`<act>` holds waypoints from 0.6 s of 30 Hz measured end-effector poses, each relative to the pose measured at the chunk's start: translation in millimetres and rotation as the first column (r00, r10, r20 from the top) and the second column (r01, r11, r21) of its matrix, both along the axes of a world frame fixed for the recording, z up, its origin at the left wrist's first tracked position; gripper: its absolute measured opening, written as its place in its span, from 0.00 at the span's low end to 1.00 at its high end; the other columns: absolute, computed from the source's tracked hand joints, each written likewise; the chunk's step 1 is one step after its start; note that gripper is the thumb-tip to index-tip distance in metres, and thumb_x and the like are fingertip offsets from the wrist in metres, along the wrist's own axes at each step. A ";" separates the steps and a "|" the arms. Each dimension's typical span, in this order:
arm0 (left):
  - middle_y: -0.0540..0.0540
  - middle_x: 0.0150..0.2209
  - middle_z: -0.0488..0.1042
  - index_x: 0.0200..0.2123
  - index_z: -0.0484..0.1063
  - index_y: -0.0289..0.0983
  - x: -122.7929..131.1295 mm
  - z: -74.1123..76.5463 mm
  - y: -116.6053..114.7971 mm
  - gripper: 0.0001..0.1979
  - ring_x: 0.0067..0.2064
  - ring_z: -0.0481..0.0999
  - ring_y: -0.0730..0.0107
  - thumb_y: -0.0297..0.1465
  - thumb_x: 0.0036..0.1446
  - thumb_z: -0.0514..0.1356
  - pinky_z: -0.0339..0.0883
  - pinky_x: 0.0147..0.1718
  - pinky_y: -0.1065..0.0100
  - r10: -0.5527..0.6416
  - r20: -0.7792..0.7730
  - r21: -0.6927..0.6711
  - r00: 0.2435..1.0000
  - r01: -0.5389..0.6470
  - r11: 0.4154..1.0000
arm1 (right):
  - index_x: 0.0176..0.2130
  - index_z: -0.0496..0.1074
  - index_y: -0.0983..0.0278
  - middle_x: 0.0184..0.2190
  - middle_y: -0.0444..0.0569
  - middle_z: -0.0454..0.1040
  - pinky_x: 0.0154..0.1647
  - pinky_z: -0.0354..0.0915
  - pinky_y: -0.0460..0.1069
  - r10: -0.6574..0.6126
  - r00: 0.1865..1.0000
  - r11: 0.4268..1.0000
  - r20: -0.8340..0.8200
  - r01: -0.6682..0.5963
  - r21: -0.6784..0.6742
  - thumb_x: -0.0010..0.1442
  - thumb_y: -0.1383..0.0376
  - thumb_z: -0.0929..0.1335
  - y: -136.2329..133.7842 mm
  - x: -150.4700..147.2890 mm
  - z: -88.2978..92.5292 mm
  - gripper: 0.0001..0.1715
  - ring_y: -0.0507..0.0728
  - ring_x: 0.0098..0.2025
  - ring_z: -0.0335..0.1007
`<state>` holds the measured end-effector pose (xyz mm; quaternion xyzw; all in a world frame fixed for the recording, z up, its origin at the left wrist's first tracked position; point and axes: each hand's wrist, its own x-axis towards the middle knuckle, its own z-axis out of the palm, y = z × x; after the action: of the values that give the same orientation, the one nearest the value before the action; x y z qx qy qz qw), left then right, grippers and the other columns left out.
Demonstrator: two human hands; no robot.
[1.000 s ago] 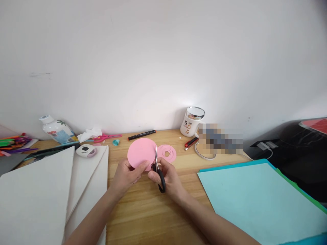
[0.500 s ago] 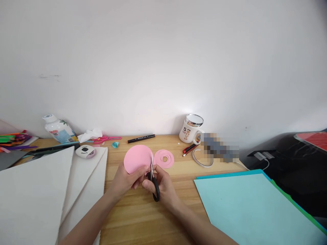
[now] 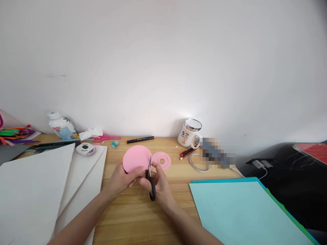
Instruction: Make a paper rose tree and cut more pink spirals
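Note:
My left hand (image 3: 126,177) pinches the lower edge of a round pink paper disc (image 3: 136,158), thumb on top, above the wooden table. A pair of black-handled scissors (image 3: 151,187) is gripped in my right hand (image 3: 160,187). Their blades point up and lie at the disc's right edge; whether they are parted is hard to make out. Just behind my right fingers, a pink paper spiral (image 3: 165,161) with a small hole in its middle rests on the table.
Left are white boards (image 3: 33,190), a white correction-tape dispenser (image 3: 85,149), a bottle (image 3: 62,126) and pink scissors (image 3: 104,138). A black marker (image 3: 140,140) lies behind the disc. Right stand a white mug (image 3: 189,134), a cable (image 3: 196,166) and light-blue sheets (image 3: 235,207).
The camera view has shifted slightly. Both hands keep hold of the disc and scissors, and the scissors have tilted a little against the disc's right edge.

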<state>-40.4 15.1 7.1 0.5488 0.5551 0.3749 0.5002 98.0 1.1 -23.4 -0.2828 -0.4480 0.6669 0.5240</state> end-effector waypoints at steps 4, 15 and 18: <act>0.56 0.10 0.56 0.19 0.68 0.34 0.5 1.6 0.0 0.18 0.15 0.52 0.80 0.43 0.44 0.63 0.47 0.16 0.75 0.021 0.020 -0.010 1.000 -0.020 1.000 | 0.43 0.56 0.60 0.24 0.40 0.69 0.30 0.61 0.48 0.024 1.000 1.000 -0.002 -0.024 0.003 0.43 0.55 0.76 -0.2 0.0 1.5 0.35 0.54 0.27 0.68; 0.55 0.09 0.56 0.13 0.62 0.35 -3.3 -0.5 1.6 0.21 0.15 0.53 0.80 0.44 0.44 0.62 0.47 0.16 0.74 0.033 -0.011 0.008 0.999 -0.033 0.999 | 0.41 0.59 0.59 0.23 0.38 0.66 0.22 0.49 0.44 -0.002 0.998 1.000 0.058 0.003 -0.012 0.41 0.54 0.77 2.3 1.7 4.0 0.34 0.47 0.19 0.49; 0.54 0.09 0.56 0.11 0.59 0.36 -4.3 -0.9 2.6 0.23 0.15 0.53 0.80 0.44 0.43 0.62 0.48 0.16 0.74 0.030 -0.030 0.011 0.999 -0.030 0.999 | 0.41 0.58 0.60 0.21 0.37 0.63 0.20 0.46 0.43 0.008 0.996 1.000 0.087 -0.007 -0.017 0.41 0.52 0.76 2.6 2.7 1.7 0.35 0.46 0.19 0.47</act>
<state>-44.8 17.6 6.1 0.5485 0.5689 0.3770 0.4831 100.7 3.7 -21.7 -0.3141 -0.4659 0.6596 0.4992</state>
